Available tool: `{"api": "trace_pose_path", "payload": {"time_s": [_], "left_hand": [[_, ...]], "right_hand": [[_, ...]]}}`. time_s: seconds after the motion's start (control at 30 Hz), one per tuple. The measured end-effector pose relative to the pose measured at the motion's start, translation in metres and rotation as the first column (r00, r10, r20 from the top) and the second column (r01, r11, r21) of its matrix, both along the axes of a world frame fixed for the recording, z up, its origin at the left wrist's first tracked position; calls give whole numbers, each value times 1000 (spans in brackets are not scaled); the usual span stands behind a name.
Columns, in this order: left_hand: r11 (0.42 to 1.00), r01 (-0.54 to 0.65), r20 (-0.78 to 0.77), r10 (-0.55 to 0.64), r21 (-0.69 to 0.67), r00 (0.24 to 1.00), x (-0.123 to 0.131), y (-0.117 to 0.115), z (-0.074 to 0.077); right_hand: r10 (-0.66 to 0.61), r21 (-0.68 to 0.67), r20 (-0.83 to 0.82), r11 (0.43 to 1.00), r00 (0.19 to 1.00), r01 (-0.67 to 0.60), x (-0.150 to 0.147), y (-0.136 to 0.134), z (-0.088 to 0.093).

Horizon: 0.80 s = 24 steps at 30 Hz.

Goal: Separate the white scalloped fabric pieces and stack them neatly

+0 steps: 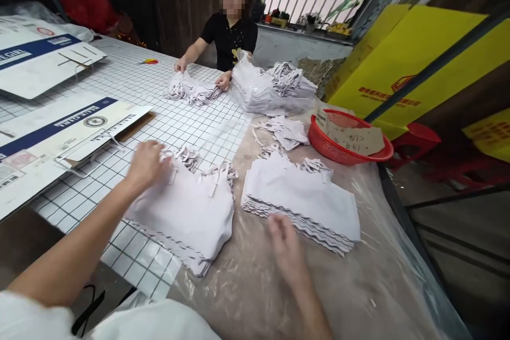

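Long work table [187, 117] with a white grid top, and the near right part is covered in crinkly clear plastic sheet [247, 287]. Window bars sit at the upper middle of the frame, yellow cartons [414, 58] at the upper right.

Your left hand [145, 164] sits flat, fingers spread, on the top left corner of the white garment stack [187, 212] in the lower middle, pressing it rather than gripping it. Your right hand [285, 247] hovers open over the plastic, just beside the front edge of the second stack [303, 202], holding nothing as far as I can see.

If you're squaring these piles up, I'd say keep that left palm down so the layers don't slide, and nudge the edges with your right fingertips instead of grabbing. The bottom edges look fanned out and wavy, so tidy those before lifting anything. The plastic probably lets things slip, so go easy.

Further out: loose pieces [285, 133] lie beyond the second stack, and a red basket [342, 151] with a cardboard tag sits at the right. A person in a black top at the far end has both hands on another pile [191, 90], beside a tall heap [271, 90]. Flat printed cartons [59, 133] lie on the left.
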State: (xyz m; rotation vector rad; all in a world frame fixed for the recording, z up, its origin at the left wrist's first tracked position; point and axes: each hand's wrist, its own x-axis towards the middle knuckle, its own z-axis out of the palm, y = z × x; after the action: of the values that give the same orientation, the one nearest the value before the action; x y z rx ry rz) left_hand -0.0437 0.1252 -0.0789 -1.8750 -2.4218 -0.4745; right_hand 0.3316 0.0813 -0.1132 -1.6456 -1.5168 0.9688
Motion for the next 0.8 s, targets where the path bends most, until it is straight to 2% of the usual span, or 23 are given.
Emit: {"api": "trace_pose_path", "payload": {"time_s": [0.03,0.07,0.1,0.17,0.2,0.23,0.3,0.33,0.37,0.4,0.43,0.47,0.5,0.53,0.57,0.6,0.63,0.67,0.7,0.73,0.8], "left_hand": [[991,-129,3,129,-25,992,-27,-21,-5],[980,-199,27,199,-31,980,-49,-42,-13],[975,-214,80,218,-53,973,-63,-61,-21],[979,-198,197,202,-39,959,-72,-89,-39],[984,-177,249,173,-7,953,-70,-97,-47],[986,-163,286,145,40,947,-66,-100,-54],[979,-154,317,104,136,943,-56,-99,-62],[974,-154,320,95,164,943,-52,-97,-62],[970,-159,317,95,183,944,-49,-94,-61],[966,-167,307,101,197,946,-47,-92,-59],[961,-177,290,111,214,950,-46,-90,-56],[954,-185,267,119,236,956,-45,-90,-52],[947,-188,241,124,262,962,-45,-91,-49],[941,-185,217,124,284,968,-46,-92,-47],[940,-173,199,116,295,973,-46,-94,-46],[944,-153,191,100,291,977,-46,-96,-46],[952,-134,191,82,276,978,-47,-98,-46],[958,-119,196,68,260,978,-47,-99,-48],[963,-109,202,59,246,978,-47,-100,-49],[966,-99,205,49,238,978,-46,-100,-49],[964,-76,202,24,254,979,-43,-97,-46]], "right_hand": [[55,-94,-108,993,993,-65,-18,-16,-9],[67,-163,-203,981,977,-101,-35,-28,-20],[78,-209,-274,968,959,-139,-48,-36,-30],[76,-229,-289,962,954,-146,-66,-39,-42],[72,-194,-234,974,970,-119,-72,-35,-40],[63,-124,-151,989,986,-82,-78,-28,-30],[43,104,3,994,999,-43,-93,-11,11],[51,237,41,970,998,-59,-102,-5,39],[111,358,33,927,993,-115,-113,-1,70],[148,499,10,856,989,-133,-124,1,99],[183,635,12,758,983,-149,-133,2,123],[209,750,41,640,977,-168,-141,0,139],[234,811,87,548,968,-205,-146,-2,146],[235,829,131,507,963,-237,-148,-4,142],[216,806,154,537,964,-249,-146,-7,129],[179,744,159,625,971,-238,-141,-10,107],[106,631,126,759,986,-162,-134,-13,81],[2,483,62,875,998,-31,-125,-17,52],[-96,321,5,943,995,89,-116,-21,24],[-131,143,-47,980,990,136,-108,-25,0],[-116,-103,-172,990,978,99,-96,-34,-31]]}}
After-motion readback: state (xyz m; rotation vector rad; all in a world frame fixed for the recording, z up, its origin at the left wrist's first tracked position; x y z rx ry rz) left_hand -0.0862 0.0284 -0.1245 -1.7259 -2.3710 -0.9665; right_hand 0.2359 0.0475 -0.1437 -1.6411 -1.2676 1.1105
